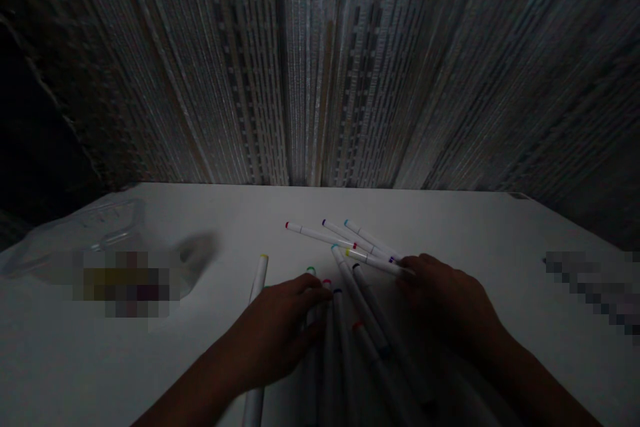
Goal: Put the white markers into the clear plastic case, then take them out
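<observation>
Head view: white markers (354, 285) are spread loosely on the table (75, 373), between the hands and beyond. One yellow-tipped marker (376, 263) appears pinched at its right end by the right hand (443, 300). The left hand (283, 327) is curled over others; whether any is gripped cannot be told. Light, stiff, smooth barrels, likely to roll, are judged best taken mid-length.

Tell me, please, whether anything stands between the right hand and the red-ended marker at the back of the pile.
Yes: the yellow-tipped marker at the fingertips of the right hand, and the near end of the purple-tipped marker, lie between it and the red-ended marker. Nothing visible blocks from above.
</observation>
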Demonstrator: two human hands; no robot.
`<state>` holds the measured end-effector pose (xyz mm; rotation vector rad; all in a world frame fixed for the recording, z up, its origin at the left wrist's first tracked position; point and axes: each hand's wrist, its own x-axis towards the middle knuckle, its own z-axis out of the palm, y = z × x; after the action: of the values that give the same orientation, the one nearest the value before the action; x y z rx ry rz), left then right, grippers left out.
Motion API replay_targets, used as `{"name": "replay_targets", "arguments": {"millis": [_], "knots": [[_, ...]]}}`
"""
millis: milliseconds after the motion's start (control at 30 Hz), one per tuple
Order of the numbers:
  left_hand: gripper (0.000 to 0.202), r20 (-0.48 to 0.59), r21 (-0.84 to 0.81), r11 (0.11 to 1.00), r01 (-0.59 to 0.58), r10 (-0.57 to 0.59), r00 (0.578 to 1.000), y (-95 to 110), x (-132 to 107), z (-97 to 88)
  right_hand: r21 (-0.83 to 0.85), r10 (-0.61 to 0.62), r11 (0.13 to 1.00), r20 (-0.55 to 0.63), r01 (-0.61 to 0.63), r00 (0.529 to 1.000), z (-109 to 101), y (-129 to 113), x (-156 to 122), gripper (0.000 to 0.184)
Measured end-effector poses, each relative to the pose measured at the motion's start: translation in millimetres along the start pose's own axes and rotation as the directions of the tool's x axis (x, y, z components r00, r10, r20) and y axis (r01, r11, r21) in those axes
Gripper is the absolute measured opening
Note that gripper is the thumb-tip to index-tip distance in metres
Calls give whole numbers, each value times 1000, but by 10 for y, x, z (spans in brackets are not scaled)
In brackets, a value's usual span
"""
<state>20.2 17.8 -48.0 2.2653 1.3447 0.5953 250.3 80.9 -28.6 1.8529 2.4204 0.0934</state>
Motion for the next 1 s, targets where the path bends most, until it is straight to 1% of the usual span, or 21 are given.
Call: {"name": "replay_targets", "arguments": {"millis": [167,267,400,467,533,700,833,1000], "knots": [[34,-4,-8,1000,-4,4,1000,20,-6,-14,-35,2,999,47,-1,999,10,16,8,22],[36,5,-7,1000,3,-3,1000,14,-6,-8,-12,-18,1000,49,18,999,18,-3,-8,20],[35,-8,0,1000,-2,2,1000,16,-4,-3,70,-113,992,76,108,991,33,-85,-37,26],[34,-17,4,1000,-8,8,1000,11,-6,2,108,-168,981,58,161,984,44,-124,-44,29],[35,-36,24,1000,-12,13,999,-8,-9,16,132,-196,973,34,190,980,54,-144,-46,30],[40,-84,65,997,-39,44,995,-77,-15,60,177,-206,964,21,199,978,57,-142,-46,30],[45,-75,65,998,-17,22,997,-71,-23,52,197,-202,961,16,195,979,54,-147,-55,30],[42,-81,112,993,24,-15,997,-106,-16,68,243,-184,954,1,178,983,86,-144,-61,23]]}}
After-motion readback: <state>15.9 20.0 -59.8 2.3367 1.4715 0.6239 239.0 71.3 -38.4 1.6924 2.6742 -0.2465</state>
